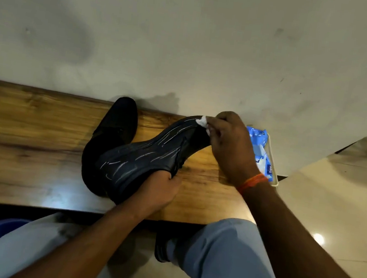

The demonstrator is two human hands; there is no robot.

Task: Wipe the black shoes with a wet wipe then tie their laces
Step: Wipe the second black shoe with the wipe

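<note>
Seated at a wooden bench [27, 132] set against a pale wall [191, 35]. My left hand [159, 189] grips the heel end of one black shoe [147, 157], fingers curled round its edge, holding it tipped on its side so the ribbed sole faces me, toe pointing up and right toward the wall. The sole shows pale streaks along its grooves (wet or scuffed, cannot tell which).

My right hand [230, 145] is at the toe, fingertips pinching a bunched white wet wipe [203, 121] and pressing it against the tip of the sole. An orange thread band [252, 183] circles that wrist.

The second black shoe [114, 127] lies on the bench just behind and left of the held one, touching it, toe toward the wall. Laces not visible on either.

A blue wipes packet [260, 149] sits at the bench's right end, partly hidden behind my right hand. My knees in light blue trousers [227, 256] are below the bench edge.
</note>
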